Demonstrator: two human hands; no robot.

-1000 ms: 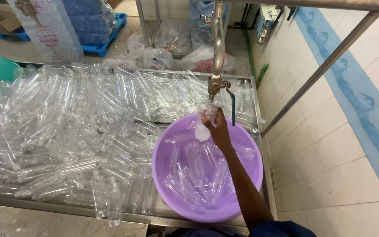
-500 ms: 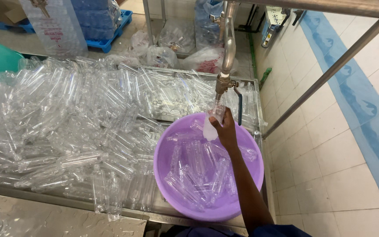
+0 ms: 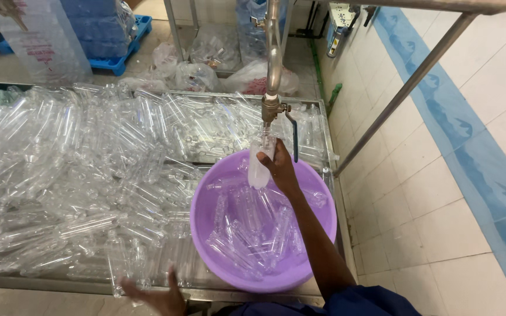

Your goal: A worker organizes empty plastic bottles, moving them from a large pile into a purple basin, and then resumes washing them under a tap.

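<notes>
At the near edge of the metal surface [image 3: 42, 285], the left hand [image 3: 153, 294] lies with its grip spread flat among a heap of clear plastic bottles [image 3: 77, 175]. Just beside them sits a purple basin [image 3: 206, 234] holding more clear bottles in water. Above it the right hand [image 3: 279, 167], arm stretched forward, has its grip wrapped round an upright clear bottle [image 3: 259, 167] under the brass tap [image 3: 272, 108]. Beyond lie plastic bags [image 3: 197, 76], a blue pallet [image 3: 124, 55] and tiled floor [image 3: 428, 193].

Steel table [image 3: 165, 288] under bottles [image 3: 77, 175], basin [image 3: 206, 246]
</notes>
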